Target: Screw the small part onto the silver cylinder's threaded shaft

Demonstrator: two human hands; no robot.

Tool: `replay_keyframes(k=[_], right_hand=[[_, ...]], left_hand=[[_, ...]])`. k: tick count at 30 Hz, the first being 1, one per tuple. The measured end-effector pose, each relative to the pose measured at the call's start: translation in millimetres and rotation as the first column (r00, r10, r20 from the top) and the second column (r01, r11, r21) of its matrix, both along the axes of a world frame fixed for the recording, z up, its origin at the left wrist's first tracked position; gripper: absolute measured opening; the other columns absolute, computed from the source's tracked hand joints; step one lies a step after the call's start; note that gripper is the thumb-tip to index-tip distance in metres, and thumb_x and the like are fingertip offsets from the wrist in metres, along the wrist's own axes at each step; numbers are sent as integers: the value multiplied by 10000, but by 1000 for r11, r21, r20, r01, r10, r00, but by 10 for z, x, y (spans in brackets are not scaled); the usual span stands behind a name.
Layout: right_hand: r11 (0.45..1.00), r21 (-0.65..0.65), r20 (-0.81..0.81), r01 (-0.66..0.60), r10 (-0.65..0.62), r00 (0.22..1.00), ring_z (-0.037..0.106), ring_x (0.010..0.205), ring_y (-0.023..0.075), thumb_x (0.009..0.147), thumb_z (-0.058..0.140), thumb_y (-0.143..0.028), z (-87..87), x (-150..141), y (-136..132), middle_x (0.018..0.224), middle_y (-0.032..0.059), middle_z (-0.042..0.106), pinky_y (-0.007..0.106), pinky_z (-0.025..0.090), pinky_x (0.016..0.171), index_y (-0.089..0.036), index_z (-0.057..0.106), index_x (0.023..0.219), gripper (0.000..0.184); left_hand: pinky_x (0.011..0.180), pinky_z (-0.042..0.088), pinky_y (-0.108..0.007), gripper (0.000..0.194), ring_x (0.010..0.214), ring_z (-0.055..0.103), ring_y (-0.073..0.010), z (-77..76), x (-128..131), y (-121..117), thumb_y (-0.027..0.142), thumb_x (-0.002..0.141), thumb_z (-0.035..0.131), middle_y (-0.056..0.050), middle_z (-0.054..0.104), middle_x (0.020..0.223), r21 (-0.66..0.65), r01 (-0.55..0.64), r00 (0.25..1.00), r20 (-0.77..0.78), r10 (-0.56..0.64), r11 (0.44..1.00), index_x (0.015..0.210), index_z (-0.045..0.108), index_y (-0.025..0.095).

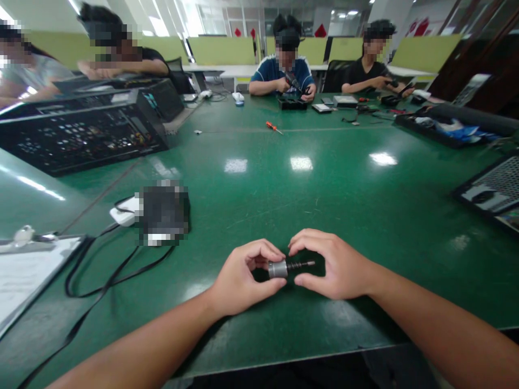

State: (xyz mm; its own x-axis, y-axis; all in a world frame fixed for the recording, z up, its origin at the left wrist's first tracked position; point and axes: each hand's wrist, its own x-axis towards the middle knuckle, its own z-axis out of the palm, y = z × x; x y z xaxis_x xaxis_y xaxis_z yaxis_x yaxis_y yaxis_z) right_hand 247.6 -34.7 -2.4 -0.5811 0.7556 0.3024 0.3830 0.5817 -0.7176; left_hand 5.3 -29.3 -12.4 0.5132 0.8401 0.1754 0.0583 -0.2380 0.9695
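My left hand (247, 278) pinches a small grey metal cylinder (278, 269) between its thumb and fingers, just above the green table. From the cylinder's right end sticks out a thin rod (302, 264) with what looks like a dark spring coiled around it, its tip pointing right. My right hand (334, 265) curves around the rod with thumb and fingers apart; a gap shows between them and the rod. Whether the cylinder rests on the table cannot be made out.
On the left lie a dark blurred-out object (165, 213) with a black strap (101, 292) and a clipboard (40, 270). Behind stands an open black computer case (81, 129). An orange screwdriver (273, 127) lies farther back. Mesh-panelled equipment (492, 189) sits right. Several people work around the table.
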Motion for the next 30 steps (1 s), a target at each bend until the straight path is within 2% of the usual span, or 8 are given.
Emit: replay_keyframes(k=[10,30], right_hand=[[999,-11,-12,-36,36,999,670,963,201,806,750,-203,20,-1,-10,1045,67,714,333,507,893,-202,652,933,161],[999,16,6,-52,52,999,668,898,204,839,715,-199,1,-4,0,974,69,722,340,503,845,-189,655,909,93]], left_hand=[[796,581,-297,235,895,722,-184,-18,13,-42,141,746,820,-77,716,978,-47,10,1000,10,-10,999,898,642,157],[784,579,-297,220,889,719,-187,-23,-13,-31,143,744,820,-81,721,965,-26,17,1000,-13,-17,1000,882,649,156]])
